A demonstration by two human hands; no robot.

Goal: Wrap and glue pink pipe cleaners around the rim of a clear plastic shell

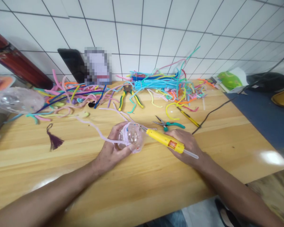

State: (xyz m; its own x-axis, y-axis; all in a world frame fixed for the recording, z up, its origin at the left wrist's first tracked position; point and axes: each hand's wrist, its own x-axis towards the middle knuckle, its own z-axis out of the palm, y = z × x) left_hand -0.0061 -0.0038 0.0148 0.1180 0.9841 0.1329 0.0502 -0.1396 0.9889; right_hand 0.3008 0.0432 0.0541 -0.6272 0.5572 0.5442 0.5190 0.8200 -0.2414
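Observation:
My left hand (115, 142) is wrapped round a clear plastic bottle piece (135, 137), seen nearly end-on. A pale lilac pipe cleaner (97, 130) runs across that piece, and its loose tail trails up and left over the table. In my right hand (186, 143) is a yellow hot glue gun (164, 140), a clear glue stick (191, 154) poking out of its back. The gun's nozzle meets or nearly meets the right rim of the plastic piece; I cannot tell whether they touch. Teal-handled needle-nose pliers (169, 124) lie just beyond the gun.
Behind my hands are heaped pipe cleaners (156, 84), green-and-yellow pliers (130, 96) and a yellow craft knife (189, 116). A purple tassel (54, 138) and another clear bottle (20, 100) lie left. A black cord (213, 112) crosses the right side. A phone (72, 64) leans on the tiled wall.

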